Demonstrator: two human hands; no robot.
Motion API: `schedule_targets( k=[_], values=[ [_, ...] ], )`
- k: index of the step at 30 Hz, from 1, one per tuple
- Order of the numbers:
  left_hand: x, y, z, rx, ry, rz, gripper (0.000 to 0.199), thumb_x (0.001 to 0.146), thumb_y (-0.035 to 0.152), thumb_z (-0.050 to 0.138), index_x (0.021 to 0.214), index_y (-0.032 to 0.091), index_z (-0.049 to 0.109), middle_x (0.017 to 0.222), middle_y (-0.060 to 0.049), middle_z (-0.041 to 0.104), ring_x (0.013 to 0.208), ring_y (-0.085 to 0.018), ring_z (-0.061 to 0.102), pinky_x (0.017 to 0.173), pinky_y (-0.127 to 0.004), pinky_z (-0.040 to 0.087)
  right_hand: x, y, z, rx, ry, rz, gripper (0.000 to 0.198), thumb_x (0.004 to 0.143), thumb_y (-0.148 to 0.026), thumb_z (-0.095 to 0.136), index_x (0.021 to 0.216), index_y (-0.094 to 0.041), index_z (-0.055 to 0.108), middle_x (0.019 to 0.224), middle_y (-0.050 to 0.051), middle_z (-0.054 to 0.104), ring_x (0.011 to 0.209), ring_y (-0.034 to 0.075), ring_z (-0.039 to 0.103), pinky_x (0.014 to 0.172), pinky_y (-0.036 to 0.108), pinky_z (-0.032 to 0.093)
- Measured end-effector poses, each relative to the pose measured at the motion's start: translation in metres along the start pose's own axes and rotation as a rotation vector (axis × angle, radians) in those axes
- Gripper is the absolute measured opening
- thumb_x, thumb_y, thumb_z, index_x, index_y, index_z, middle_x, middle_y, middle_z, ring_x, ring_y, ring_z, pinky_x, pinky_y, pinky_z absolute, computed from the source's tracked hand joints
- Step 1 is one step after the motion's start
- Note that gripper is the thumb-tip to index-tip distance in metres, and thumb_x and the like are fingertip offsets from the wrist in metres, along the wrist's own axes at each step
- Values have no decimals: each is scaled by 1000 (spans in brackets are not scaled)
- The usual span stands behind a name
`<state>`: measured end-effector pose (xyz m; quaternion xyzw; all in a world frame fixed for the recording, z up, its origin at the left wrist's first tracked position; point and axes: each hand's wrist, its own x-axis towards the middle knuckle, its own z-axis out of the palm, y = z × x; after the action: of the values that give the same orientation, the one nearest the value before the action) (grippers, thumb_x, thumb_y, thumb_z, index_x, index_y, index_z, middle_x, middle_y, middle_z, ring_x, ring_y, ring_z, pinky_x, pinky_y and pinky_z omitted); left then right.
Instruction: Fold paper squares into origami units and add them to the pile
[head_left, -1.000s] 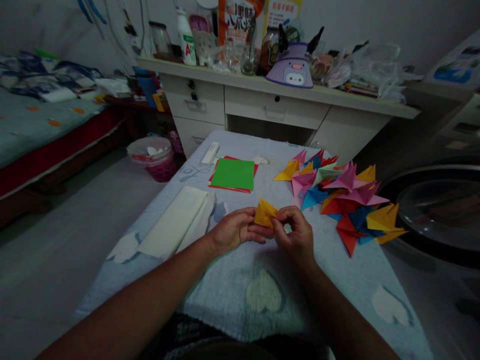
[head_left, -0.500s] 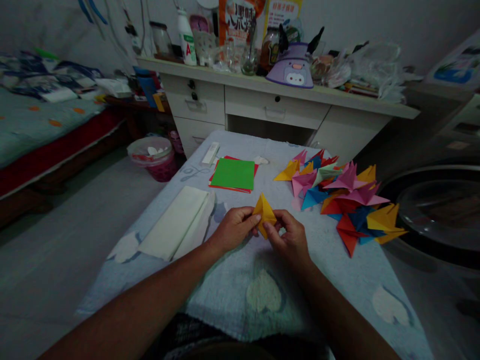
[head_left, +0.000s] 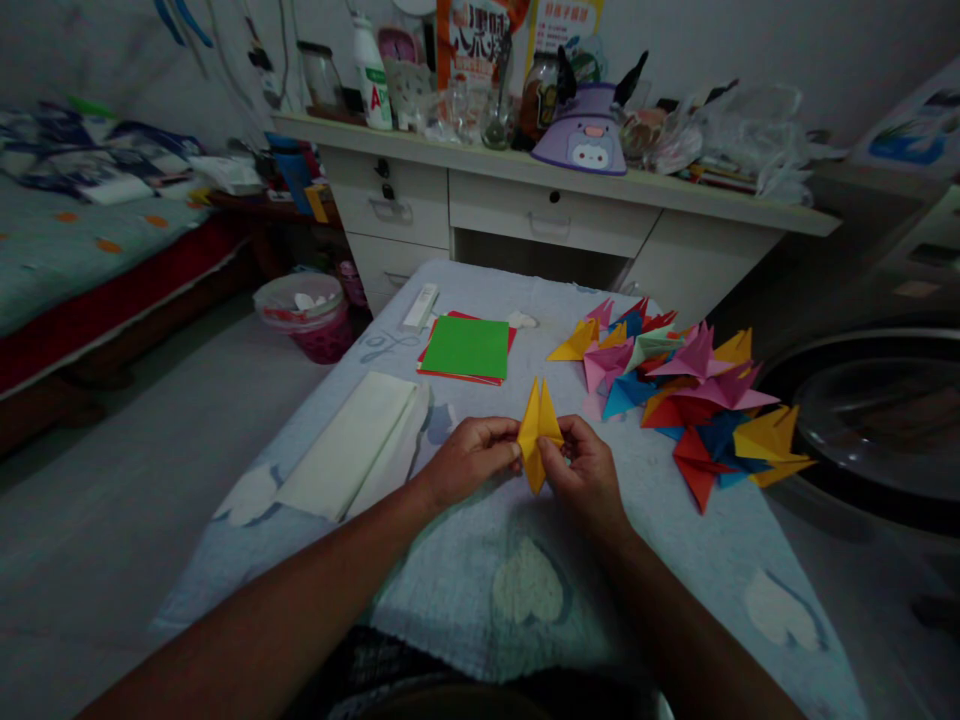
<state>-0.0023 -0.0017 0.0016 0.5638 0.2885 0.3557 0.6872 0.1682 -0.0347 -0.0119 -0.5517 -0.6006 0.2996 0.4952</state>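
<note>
A yellow folded origami paper (head_left: 537, 432) is held upright between my two hands, just above the cloth-covered table. It has a long diamond shape, and its top is split into two narrow points. My left hand (head_left: 480, 452) pinches its left corner between thumb and fingers. On the other side, my right hand (head_left: 583, 466) grips the right corner, with the thumb pressed on the front face. The fingertips behind the paper are partly hidden. Beyond my hands lies a stack of square paper (head_left: 466, 347), green on top with red edges showing beneath.
Folded paper cranes (head_left: 675, 385) in several colours are heaped at the table's right. Left of my hands lies a folded pale cloth or paper (head_left: 349, 445); a small white box (head_left: 421, 307) is behind it. A pink bin (head_left: 319, 330) stands on the floor. Drawers (head_left: 551, 215) stand behind the table.
The yellow paper has gone from a wider kite-like shape with one top point to a narrow diamond with two points. Both hands still hold it and have shifted slightly.
</note>
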Motion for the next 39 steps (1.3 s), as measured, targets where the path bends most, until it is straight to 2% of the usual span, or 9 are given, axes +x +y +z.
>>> schedule_targets(
  k=[6,12,17,22,26,29,33,36,39],
  values=[
    [0,0,1,-2,-20,9,22,80,28,62,92,11,70,75,-3,63,65,-10,54,64,-23,42,-1,-3,2,113,-14,46,9,82,-28,59,84,-20,56,67,-4,58,52,9,52,47,20,40],
    [2,-5,-1,127,24,32,24,78,34,64,87,12,66,76,-1,61,67,-12,54,62,-23,42,-2,-5,3,137,-58,55,8,82,-27,59,84,-19,57,69,-4,57,55,9,51,50,19,40],
    [2,-8,-3,267,106,31,26,75,38,69,83,14,65,72,1,59,65,-12,53,59,-23,41,-4,-7,2,161,-135,75,9,83,-26,57,87,-19,59,70,-3,58,57,10,52,54,22,43],
    [2,-11,-5,311,154,40,30,74,41,71,86,15,64,72,1,58,65,-13,53,59,-23,41,-7,-12,-5,250,-258,15,19,90,-34,51,94,-19,62,76,0,60,65,12,54,58,23,44],
    [2,-13,-6,305,157,34,31,75,42,71,86,15,62,73,1,58,66,-13,53,60,-24,42,-7,-13,-7,260,-292,31,20,87,-37,59,97,-20,63,80,1,60,71,13,56,65,25,46],
    [3,-11,-6,210,144,46,31,75,39,73,90,15,60,81,0,59,74,-14,56,66,-25,45,-6,-12,-4,315,-276,86,18,86,-37,62,93,-21,64,78,0,60,67,12,56,61,23,46],
    [4,-9,-4,-125,41,56,47,70,27,78,112,20,56,101,-4,61,92,-16,60,79,-27,48,-3,-14,-3,407,-246,144,20,83,-39,65,88,-20,64,70,-2,59,56,9,52,52,20,44],
    [3,-9,-4,-285,-22,-4,53,69,23,79,116,21,55,104,-4,62,93,-16,61,81,-27,48,-2,-13,-3,462,-251,198,22,81,-41,68,88,-20,64,69,-2,60,54,9,53,50,20,45],
    [3,-9,-4,-315,-25,-42,51,65,21,81,111,18,58,100,-4,64,88,-15,62,78,-26,49,-2,-10,-3,501,-260,233,24,78,-41,71,86,-20,63,69,-2,61,54,9,54,49,19,45]
  ],
)
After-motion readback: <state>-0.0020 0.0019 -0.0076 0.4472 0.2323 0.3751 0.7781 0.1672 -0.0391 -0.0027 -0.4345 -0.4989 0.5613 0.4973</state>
